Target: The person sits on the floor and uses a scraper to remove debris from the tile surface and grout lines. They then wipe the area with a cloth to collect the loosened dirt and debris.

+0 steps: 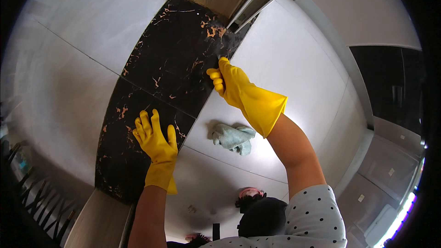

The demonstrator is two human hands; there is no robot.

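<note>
Two yellow-gloved hands work the black marble strip (156, 92) at centre frame: left hand (155, 138) flat, fingers spread; right hand (226, 79) curled shut, apparently scrubbing. A blue cloth (233, 138) lies just below.

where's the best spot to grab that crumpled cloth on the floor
Pinch the cloth from above at its raised, bunched folds near the middle. It lies loose in a crumpled heap on the pale floor tile, apart from both gloved hands, so the puckered ridges give more to grip than its flat edges.

Whatever the right hand (225, 80) grips against the black marble strip (174, 59) is hidden inside its curled fingers.
</note>
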